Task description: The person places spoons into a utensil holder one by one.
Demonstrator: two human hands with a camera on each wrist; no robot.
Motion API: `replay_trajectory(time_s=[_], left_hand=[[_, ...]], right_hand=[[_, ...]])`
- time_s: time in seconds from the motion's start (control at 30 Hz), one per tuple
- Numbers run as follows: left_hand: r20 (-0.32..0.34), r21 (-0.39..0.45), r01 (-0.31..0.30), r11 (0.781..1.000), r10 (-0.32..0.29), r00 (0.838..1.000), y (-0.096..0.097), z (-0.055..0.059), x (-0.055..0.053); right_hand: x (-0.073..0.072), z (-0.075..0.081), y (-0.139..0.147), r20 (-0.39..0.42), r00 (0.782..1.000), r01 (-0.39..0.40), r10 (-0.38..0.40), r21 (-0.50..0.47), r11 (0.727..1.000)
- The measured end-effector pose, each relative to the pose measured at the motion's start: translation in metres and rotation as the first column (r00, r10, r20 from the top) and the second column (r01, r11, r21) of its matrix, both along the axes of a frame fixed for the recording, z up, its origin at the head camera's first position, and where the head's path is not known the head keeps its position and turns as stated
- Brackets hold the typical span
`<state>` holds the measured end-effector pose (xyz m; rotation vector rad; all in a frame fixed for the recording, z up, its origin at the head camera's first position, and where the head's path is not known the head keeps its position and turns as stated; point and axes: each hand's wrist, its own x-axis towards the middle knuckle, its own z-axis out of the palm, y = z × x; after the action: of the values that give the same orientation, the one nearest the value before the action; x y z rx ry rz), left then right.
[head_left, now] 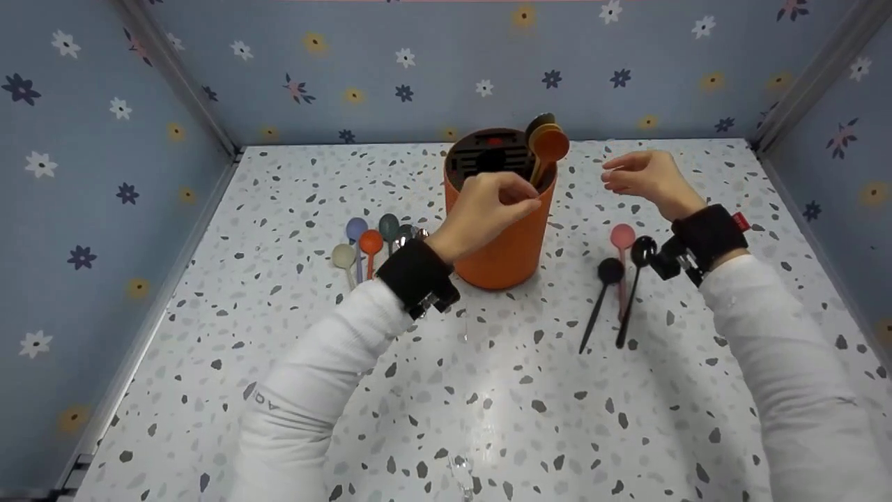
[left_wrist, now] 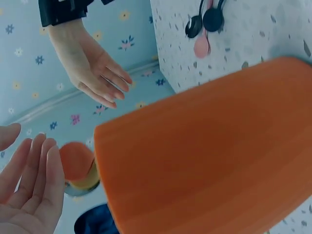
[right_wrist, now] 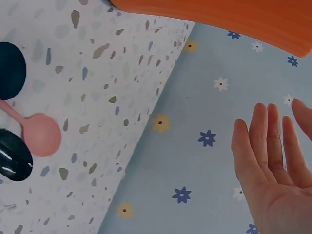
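Both your hands hold nothing. Your left hand [head_left: 488, 209] sits at the rim of the orange container [head_left: 505, 258], fingers extended and thumb apart; whether it touches the standing spoons cannot be confirmed. Your right hand [head_left: 651, 181] is raised in the air to the container's right, fingers nearly straight.

The container stands upright towards the back of the surface [head_left: 432, 404]. Its slotted top [head_left: 481, 150] appears to be what keeps the orange spoon [head_left: 550, 145], the yellow spoon [left_wrist: 87, 183] and the dark spoon [head_left: 540, 120] standing, handles down and bowls up. Its place between your arms presumably puts it within reach of both.

On the right lie a pink spoon [head_left: 622, 236] and two black spoons [head_left: 611, 270], handles pointing your way, probably for easy picking. On the left lie a blue spoon [head_left: 356, 227], a red-orange spoon [head_left: 371, 242], a cream spoon [head_left: 343, 256] and others, partly covered by your forearm.

The head view alone shows the slots and the left group. The left wrist view reveals your bare left palm, which the head view hides. The right wrist view shows the right palm equally bare.
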<state>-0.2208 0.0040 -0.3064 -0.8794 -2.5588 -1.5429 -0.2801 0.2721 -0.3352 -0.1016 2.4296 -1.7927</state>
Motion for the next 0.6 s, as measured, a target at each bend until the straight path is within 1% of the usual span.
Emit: replay_trajectory(time_s=[0.13, 0.27, 0.37, 0.47, 0.6], left_hand=[[0.007, -0.009, 0.067, 0.998, -0.067, 0.998, 0.006, -0.013, 0.008], [0.012, -0.024, 0.105, 0.994, -0.105, 0.994, 0.009, -0.026, 0.013], [0.017, -0.030, 0.102, 0.994, -0.102, 0.995, 0.011, -0.037, 0.016], [0.036, -0.033, 0.089, 0.995, -0.088, 0.995, 0.014, -0.051, 0.017], [0.112, -0.024, 0.083, 0.996, -0.080, 0.991, 0.018, -0.070, 0.020]], right_hand=[[0.005, -0.018, 0.008, 0.034, 0.999, -0.002, 0.001, 0.032, 0.999], [0.012, -0.033, 0.015, 0.067, 0.998, -0.008, 0.004, 0.054, 0.998], [0.016, -0.045, 0.021, 0.112, 0.994, -0.021, 0.013, 0.068, 0.997], [0.021, -0.058, 0.027, 0.163, 0.985, -0.066, 0.049, 0.098, 0.993], [0.027, -0.074, 0.031, 0.221, 0.971, -0.115, 0.091, 0.098, 0.989]])
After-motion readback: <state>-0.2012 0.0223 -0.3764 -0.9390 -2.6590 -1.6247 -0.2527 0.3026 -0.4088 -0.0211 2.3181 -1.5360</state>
